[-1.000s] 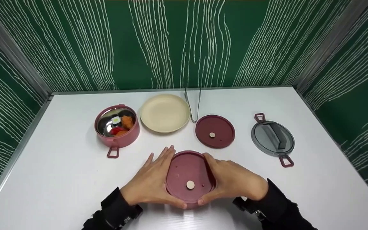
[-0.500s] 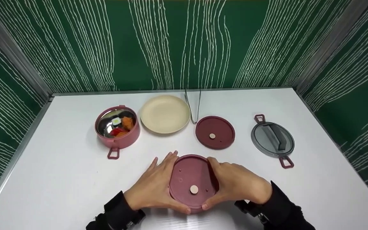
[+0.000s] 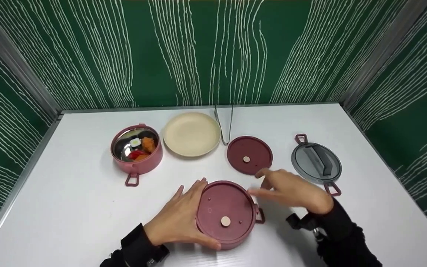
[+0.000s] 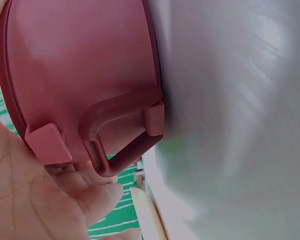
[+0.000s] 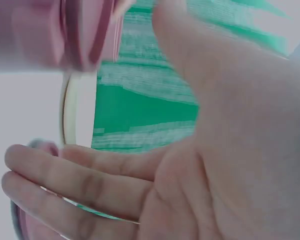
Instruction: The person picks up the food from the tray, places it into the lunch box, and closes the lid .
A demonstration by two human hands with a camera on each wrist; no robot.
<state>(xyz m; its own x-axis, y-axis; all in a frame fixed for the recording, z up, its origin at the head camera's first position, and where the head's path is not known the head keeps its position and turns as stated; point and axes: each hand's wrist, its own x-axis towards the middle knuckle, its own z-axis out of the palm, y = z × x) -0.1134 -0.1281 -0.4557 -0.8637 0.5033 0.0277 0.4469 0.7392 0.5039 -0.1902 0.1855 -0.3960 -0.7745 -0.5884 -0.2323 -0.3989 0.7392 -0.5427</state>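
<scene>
Lifted off the lidded pink container (image 3: pixel 225 214) half a second ago: right hand (image 3: pixel 291 190), now hanging above the white table (image 3: pixel 69 207) just right of the container, fingers loosely spread and pointing left, gripping nothing. Blurred in the head view; shown in the right wrist view only as a relaxed bare palm (image 5: pixel 225 165). Left hand (image 3: pixel 178 218) as before, cupped flat against the container's left wall with the thumb curved round its near edge, fingers fairly straight. Same hold in the left wrist view: palm (image 4: pixel 35 200) against the pink wall, one loop handle (image 4: pixel 117 140) in plain sight.

Container near centre of the table, round, closed by a dark pink lid with a pale disc (image 3: pixel 225 221) toward its near side. Long axis set only by the handles: one loop (image 3: pixel 260 215) poking out at right, directly under the raised right hand. Left hand in contact, right hand apart but close, so both about equally near.

Farther back, from left to right: an open pink container (image 3: pixel 136 149) with small coloured food pieces inside, a cream plate (image 3: pixel 192 134), metal tongs (image 3: pixel 224 124) lying front to back, a loose dark pink lid (image 3: pixel 250 155) just beyond the right fingertips, and a grey lid (image 3: pixel 316 162) with pink loops well to the right.
</scene>
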